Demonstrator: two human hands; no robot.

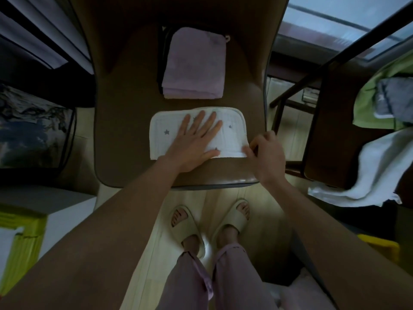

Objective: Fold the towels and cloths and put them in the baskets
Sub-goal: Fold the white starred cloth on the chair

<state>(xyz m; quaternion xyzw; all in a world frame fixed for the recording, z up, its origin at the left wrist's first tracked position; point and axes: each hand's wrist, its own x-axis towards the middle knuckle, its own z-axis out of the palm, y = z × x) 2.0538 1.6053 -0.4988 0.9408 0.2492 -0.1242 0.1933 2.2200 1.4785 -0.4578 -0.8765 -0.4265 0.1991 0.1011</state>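
Observation:
A white cloth with grey stars (232, 133) lies folded into a strip on the brown chair seat (125, 130). My left hand (195, 140) presses flat on it, fingers spread. My right hand (266, 151) pinches the cloth's near right corner between thumb and fingers. Behind it on the same seat rests a folded lilac towel (194, 64) on top of something dark.
To the right, a second brown chair (324, 139) carries a white towel (366, 175), a green cloth (371, 101) and a grey cloth (395, 99). A green-edged basket (24, 238) sits at the lower left, a yellow bin (380, 245) at the lower right. My slippered feet stand on the pale floor.

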